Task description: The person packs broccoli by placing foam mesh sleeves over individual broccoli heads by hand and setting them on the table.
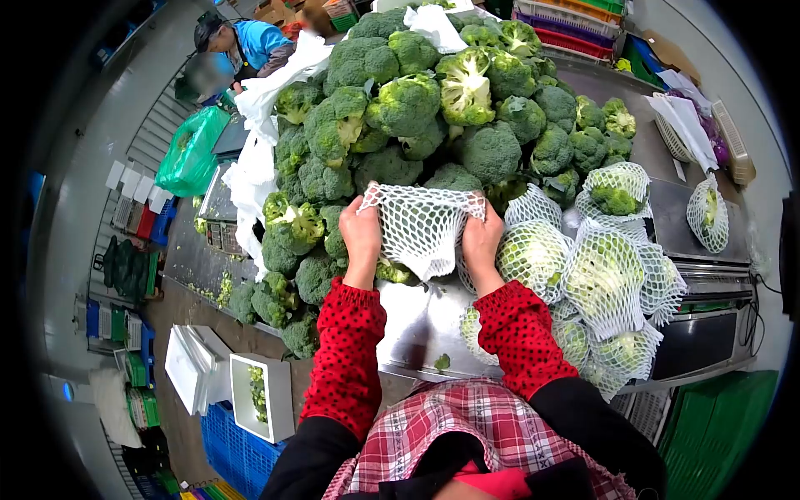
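Between my two hands a white foam net sleeve [421, 225] is stretched wide. My left hand [362, 237] grips its left edge, and my right hand [482, 240] pinches its right edge. Whether anything lies inside the sleeve I cannot tell. Just beyond it rises a big pile of bare broccoli heads [492, 152]. To the right of my right hand, several netted heads [604, 275] are heaped at the table's near edge, pale green through the mesh. One more netted head [707, 213] lies apart at the far right.
The metal table [417, 321] shows in front of me. A white foam box [262, 396] stands on a blue crate [233, 450] at lower left. Green crates [717, 433] stand at lower right. A person in a blue vest [262, 46] works at upper left, near a green bag [192, 150].
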The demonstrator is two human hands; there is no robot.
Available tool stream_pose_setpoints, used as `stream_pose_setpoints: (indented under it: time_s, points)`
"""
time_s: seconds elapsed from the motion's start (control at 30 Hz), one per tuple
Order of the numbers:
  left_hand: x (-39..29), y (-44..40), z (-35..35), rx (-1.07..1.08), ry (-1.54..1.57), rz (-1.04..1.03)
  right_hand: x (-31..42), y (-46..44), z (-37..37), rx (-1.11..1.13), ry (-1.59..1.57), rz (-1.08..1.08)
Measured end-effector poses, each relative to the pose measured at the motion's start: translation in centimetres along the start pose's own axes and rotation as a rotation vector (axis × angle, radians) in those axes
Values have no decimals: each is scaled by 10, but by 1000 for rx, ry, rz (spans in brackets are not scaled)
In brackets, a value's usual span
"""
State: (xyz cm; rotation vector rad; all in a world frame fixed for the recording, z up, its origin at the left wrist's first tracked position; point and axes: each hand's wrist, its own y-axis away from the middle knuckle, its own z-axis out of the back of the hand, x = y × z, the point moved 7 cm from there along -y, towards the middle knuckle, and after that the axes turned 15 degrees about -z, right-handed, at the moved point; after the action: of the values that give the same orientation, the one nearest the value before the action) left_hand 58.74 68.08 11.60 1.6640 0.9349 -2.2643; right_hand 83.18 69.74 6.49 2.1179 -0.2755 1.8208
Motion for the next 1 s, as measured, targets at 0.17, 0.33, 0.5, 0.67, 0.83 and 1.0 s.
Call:
stream_pose_setpoints:
  time_s: [0.17, 0.33, 0.5, 0.67, 0.83, 1.0]
  points:
    - [12, 3, -5, 130, 59, 35, -2, 2, -1, 37, 153, -102]
    - [-30, 77, 5, 237, 875, 587, 25, 44, 7, 666, -502, -652]
    - [-49, 165, 6, 334, 1151, 745, 4, 132, 30, 1055, -1006, -1216]
    - [9, 249, 44, 42, 933, 1020, -62, 173, 77, 925, -102, -624]
    - [52, 254, 106, -116, 484, 611, -116, 232, 68, 862, -609, -1534]
    - [96, 258, 102, 168, 225, 893, -88, 222, 77, 1118, 545, -1183]
